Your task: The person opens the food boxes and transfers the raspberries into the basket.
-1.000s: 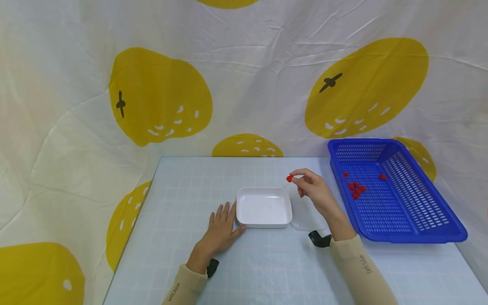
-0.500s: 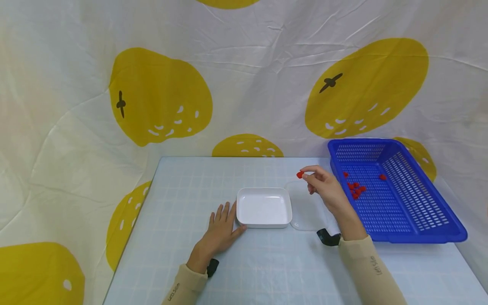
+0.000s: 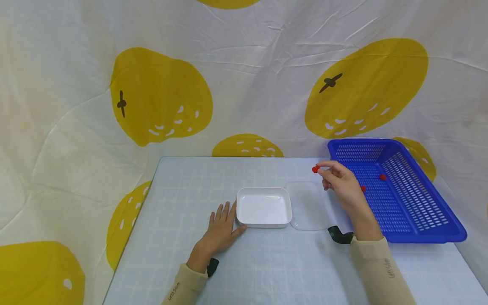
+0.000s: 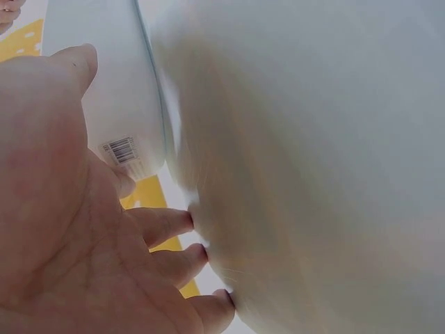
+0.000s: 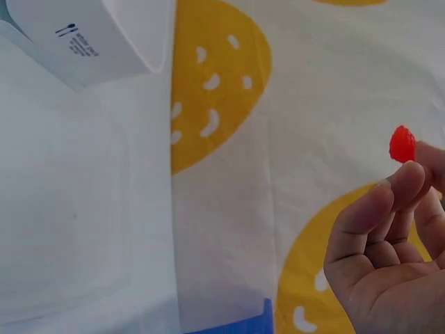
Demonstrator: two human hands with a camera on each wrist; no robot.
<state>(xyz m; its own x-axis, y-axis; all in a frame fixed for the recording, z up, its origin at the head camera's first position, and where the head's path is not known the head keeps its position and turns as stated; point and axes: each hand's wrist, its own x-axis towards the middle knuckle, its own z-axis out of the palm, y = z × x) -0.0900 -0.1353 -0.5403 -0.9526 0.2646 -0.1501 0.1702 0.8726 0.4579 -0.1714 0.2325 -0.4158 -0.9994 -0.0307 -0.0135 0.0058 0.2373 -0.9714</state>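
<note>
Between thumb and index finger, my right hand pinches a small bumpy red raspberry, held up in the air at the near-left edge of the blue basket. My left hand lies flat with fingers straight, its thumb and index finger at the left side of a white rectangular dish. A barcode label shows on the dish's side in the left wrist view. To the dish's right lies a clear lid. Inside the basket, red raspberries show; the right hand hides others.
A pale blue checked cloth covers the table. Behind it hangs a white curtain with large yellow fruit prints. The basket stands at the right, against the curtain.
My right hand has moved right and slightly away from me with the raspberry, from beside the dish to the basket's left edge, uncovering the lid. My left hand has stayed still.
</note>
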